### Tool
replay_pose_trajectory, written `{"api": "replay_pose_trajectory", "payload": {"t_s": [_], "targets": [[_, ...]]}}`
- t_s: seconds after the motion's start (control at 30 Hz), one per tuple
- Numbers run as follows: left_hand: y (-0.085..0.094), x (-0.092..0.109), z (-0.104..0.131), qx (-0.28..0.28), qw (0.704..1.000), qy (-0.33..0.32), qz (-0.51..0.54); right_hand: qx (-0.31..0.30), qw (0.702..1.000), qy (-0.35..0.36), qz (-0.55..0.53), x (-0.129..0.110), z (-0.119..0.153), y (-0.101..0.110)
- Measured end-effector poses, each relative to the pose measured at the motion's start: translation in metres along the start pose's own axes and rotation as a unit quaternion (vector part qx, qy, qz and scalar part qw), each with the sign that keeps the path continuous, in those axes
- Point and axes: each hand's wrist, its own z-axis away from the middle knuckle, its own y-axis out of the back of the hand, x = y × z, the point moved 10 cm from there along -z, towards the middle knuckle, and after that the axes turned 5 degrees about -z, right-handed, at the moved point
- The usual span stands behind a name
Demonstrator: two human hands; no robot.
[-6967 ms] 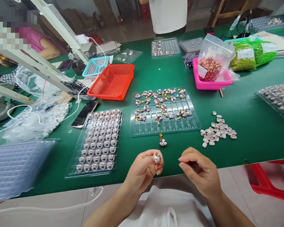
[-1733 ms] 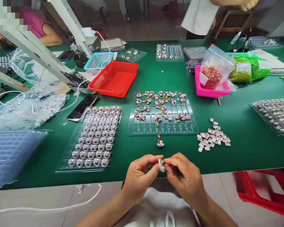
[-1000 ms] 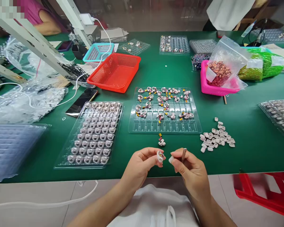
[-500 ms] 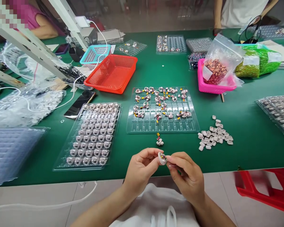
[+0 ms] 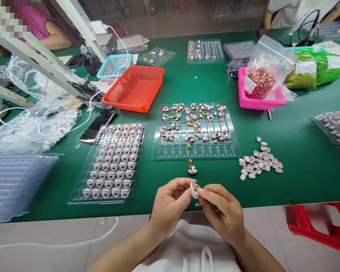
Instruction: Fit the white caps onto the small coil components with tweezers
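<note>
Near the table's front edge, my left hand (image 5: 171,202) pinches a small white curved earphone (image 5: 193,192) between thumb and fingertips. Its hollow side shows something yellow inside. My right hand (image 5: 223,209) is closed against the same earphone, with its fingertips at the opening; a fingertip covers part of the inside. Just beyond the hands lies another white earphone piece (image 5: 192,170) with red wires and a yellow tab. Further back, a clear tray (image 5: 170,152) holds several similar wired pieces. Small white caps (image 5: 255,165) lie in a loose pile to the right.
A clear tray of rounded shells (image 5: 109,162) is at the left, beside a phone (image 5: 98,126). Behind stand a red basket (image 5: 134,90) and a pink basket (image 5: 262,102) with a bag of copper-coloured parts (image 5: 259,82). A red stool (image 5: 320,226) is at the lower right.
My right fingertips have shifted further onto the earphone's opening and cover more of its inside. My left hand keeps its pinch. The view has shifted slightly.
</note>
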Motion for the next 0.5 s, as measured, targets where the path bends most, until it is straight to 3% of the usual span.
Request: {"api": "replay_pose_trajectory", "payload": {"t_s": [0.27, 0.37, 0.5], "targets": [[-0.002, -0.008, -0.001, -0.029, 0.999, 0.011, 0.017, -0.004, 1.0, -0.009, -0.004, 0.0, -0.001, 0.003], [-0.002, -0.009, -0.002, -0.036, 0.999, 0.003, 0.033, 0.011, 0.995, -0.072, -0.071, 0.013, 0.001, 0.006], [-0.003, -0.009, -0.003, -0.045, 0.998, 0.0, 0.042, 0.09, 0.966, -0.155, -0.184, 0.034, 0.01, 0.013]]}}
